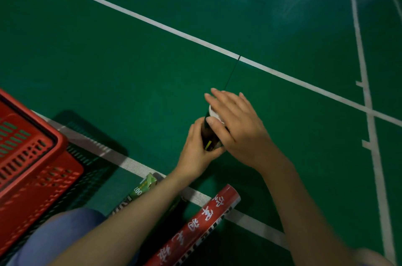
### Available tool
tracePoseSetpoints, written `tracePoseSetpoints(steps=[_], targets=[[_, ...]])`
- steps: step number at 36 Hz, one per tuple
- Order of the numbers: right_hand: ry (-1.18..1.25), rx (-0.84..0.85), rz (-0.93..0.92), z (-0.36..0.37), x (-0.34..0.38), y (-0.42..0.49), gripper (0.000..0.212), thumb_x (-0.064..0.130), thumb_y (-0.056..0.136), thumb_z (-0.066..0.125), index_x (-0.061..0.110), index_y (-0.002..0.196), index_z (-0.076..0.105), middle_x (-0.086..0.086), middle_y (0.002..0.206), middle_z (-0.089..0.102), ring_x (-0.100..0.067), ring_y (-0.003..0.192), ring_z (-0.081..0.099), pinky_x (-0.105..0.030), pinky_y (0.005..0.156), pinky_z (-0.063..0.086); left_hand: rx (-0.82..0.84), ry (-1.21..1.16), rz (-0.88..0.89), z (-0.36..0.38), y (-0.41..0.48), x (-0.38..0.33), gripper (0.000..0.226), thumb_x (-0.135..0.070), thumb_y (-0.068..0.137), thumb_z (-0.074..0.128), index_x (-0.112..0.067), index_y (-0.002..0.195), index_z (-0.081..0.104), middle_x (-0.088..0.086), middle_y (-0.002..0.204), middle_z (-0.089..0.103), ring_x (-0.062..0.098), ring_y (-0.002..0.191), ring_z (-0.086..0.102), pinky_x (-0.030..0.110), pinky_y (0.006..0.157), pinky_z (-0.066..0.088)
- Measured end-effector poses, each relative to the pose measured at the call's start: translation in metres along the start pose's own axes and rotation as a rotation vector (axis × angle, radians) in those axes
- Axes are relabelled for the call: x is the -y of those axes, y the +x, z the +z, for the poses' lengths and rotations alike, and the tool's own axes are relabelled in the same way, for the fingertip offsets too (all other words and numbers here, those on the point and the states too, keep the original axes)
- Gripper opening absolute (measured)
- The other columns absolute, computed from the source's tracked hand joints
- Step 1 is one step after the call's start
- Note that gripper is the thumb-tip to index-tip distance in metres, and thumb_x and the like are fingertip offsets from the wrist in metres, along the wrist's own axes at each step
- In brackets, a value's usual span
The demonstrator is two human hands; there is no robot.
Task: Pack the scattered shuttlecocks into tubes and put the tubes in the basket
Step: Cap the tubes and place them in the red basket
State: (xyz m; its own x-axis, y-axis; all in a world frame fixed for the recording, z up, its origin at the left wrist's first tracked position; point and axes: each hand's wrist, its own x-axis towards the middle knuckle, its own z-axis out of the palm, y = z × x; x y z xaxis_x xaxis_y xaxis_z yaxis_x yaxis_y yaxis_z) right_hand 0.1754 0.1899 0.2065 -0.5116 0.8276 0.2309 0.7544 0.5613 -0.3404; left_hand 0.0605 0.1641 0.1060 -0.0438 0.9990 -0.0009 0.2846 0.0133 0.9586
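My left hand point(196, 150) grips a dark shuttlecock tube point(210, 136) that stands upright above the green court floor. Over its white top point(214, 112) lies my right hand point(237, 126), fingers straight, palm pressing down and thumb against the tube's side. A red tube point(195, 228) with white characters lies on the floor under my forearms. A green tube point(141, 188) lies beside it, partly hidden by my left arm. The red plastic basket point(32, 157) stands at the left edge. No loose shuttlecocks show.
White court lines point(174, 30) cross the green floor. A thin black seam point(231, 72) runs from the line toward my hands. My knee in blue cloth point(56, 235) is at the lower left, next to the basket.
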Motion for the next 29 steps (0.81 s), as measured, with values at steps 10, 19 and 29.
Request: tracePoseSetpoints(steps=[10, 19, 29], targets=[[-0.278, -0.018, 0.001, 0.009, 0.015, -0.004, 0.053, 0.043, 0.095, 0.036, 0.016, 0.14, 0.046, -0.007, 0.14, 0.049, -0.027, 0.129, 0.045, -0.047, 0.106, 0.038, 0.049, -0.001, -0.055, -0.007, -0.004, 0.003, 0.074, -0.028, 0.067, 0.072, -0.019, 0.132, 0.04, -0.001, 0.126, 0.049, 0.013, 0.115, 0.05, 0.044, 0.092, 0.047], [-0.147, 0.052, 0.007, 0.003, 0.012, -0.014, 0.057, 0.046, 0.091, 0.045, 0.011, 0.137, 0.044, -0.008, 0.137, 0.046, -0.026, 0.13, 0.037, -0.039, 0.102, 0.041, 0.297, -0.348, -0.108, -0.045, -0.003, -0.03, 0.057, -0.011, 0.07, 0.051, -0.013, 0.127, 0.05, -0.001, 0.116, 0.062, 0.004, 0.105, 0.058, 0.022, 0.089, 0.044], [0.637, -0.028, 0.407, -0.003, 0.036, 0.0, 0.035, 0.032, 0.104, 0.029, 0.032, 0.138, 0.038, 0.016, 0.117, 0.059, 0.002, 0.114, 0.045, -0.004, 0.093, 0.029, 0.214, -0.574, -0.129, -0.037, -0.006, -0.057, 0.029, -0.033, 0.099, 0.036, -0.015, 0.114, 0.053, 0.001, 0.102, 0.058, -0.001, 0.087, 0.058, 0.011, 0.077, 0.045]])
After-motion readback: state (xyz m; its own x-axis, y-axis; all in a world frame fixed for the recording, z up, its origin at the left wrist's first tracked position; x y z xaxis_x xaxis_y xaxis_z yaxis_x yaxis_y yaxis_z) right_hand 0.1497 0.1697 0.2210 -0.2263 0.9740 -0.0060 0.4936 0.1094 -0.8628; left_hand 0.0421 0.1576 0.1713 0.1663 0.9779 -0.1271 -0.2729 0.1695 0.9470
